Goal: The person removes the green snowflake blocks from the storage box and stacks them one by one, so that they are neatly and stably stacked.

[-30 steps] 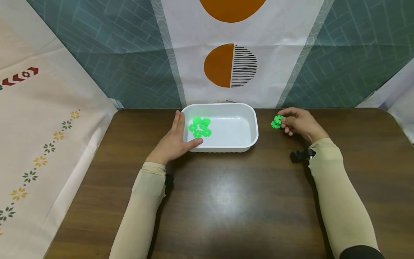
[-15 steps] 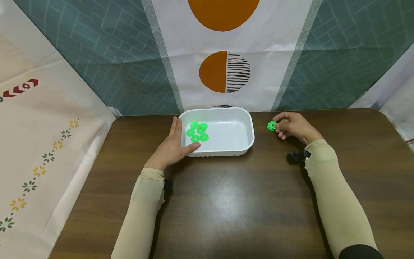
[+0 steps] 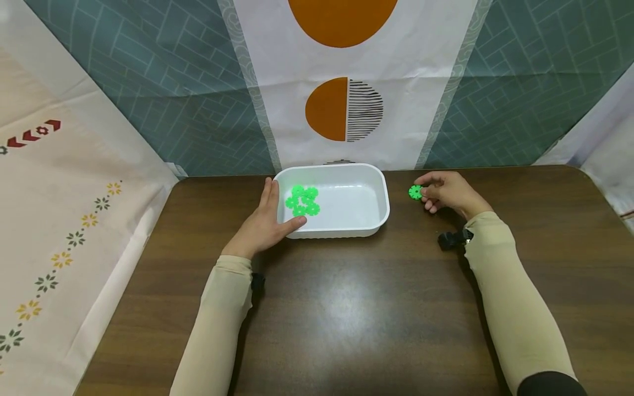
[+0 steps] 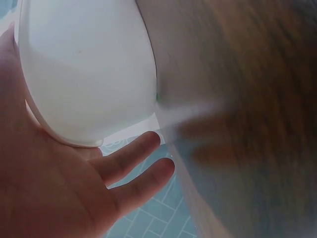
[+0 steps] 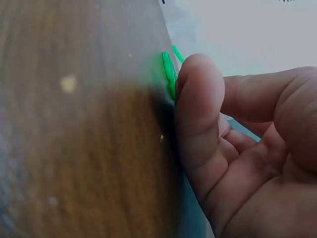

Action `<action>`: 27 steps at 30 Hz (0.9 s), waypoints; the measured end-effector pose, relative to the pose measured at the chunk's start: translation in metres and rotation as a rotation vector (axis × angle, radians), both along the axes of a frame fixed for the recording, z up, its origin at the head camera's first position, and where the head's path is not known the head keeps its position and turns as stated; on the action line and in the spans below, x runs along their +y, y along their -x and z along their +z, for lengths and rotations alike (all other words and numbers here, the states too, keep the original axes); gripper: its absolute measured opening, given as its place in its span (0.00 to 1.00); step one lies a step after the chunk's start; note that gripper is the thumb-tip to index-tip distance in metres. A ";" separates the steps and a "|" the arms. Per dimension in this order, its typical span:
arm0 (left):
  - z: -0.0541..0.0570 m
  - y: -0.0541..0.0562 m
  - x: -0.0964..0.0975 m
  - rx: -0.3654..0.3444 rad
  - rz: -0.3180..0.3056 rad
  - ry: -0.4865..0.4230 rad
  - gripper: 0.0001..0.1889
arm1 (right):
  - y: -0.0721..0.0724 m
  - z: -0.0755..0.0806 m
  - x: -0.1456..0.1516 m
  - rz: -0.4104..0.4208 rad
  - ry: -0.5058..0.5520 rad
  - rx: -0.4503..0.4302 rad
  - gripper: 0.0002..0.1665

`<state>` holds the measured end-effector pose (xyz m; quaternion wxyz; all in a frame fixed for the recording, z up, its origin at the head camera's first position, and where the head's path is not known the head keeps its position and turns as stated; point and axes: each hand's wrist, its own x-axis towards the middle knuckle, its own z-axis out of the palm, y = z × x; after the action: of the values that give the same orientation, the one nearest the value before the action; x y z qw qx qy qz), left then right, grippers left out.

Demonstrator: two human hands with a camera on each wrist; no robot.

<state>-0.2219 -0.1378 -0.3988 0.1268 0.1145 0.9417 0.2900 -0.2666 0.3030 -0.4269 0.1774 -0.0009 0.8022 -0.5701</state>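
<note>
My left hand (image 3: 257,225) rests at the left end of a white plastic tray (image 3: 351,226). Its fingers lie straight along the outer side, and the thumb reaches over the front rim. In the left wrist view two fingers (image 4: 143,186) stretch past the tray's wall (image 4: 94,69). Several bright green notched discs (image 3: 303,201) lie inside the tray's left part. To the right of the tray, my right hand (image 3: 448,195) pinches a green notched disc (image 3: 415,192) between thumb and fingers, low over the table. The right wrist view shows this disc (image 5: 170,74) edge-on, with another green edge (image 5: 178,53) behind.
The brown wooden table (image 3: 342,308) ends just behind the tray, against a patterned cloth backdrop (image 3: 213,110). A pale printed cloth (image 3: 74,220) hangs along the left side. A black wrist device (image 3: 453,240) sits by the right sleeve.
Two green discs showed at my right fingertips a second ago; now one shows in the head view. The head view has shifted slightly. My left hand keeps its place on the tray.
</note>
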 end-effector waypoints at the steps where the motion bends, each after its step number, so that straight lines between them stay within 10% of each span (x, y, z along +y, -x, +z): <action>1: 0.000 0.000 0.000 0.002 -0.002 -0.001 0.63 | 0.000 0.000 0.000 -0.005 -0.001 -0.001 0.21; 27: 0.000 -0.001 0.002 -0.017 0.007 -0.002 0.62 | 0.011 0.004 0.006 0.092 -0.172 0.042 0.20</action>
<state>-0.2210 -0.1362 -0.3990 0.1338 0.1086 0.9407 0.2923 -0.2774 0.3088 -0.4224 0.1860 -0.0346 0.8509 -0.4901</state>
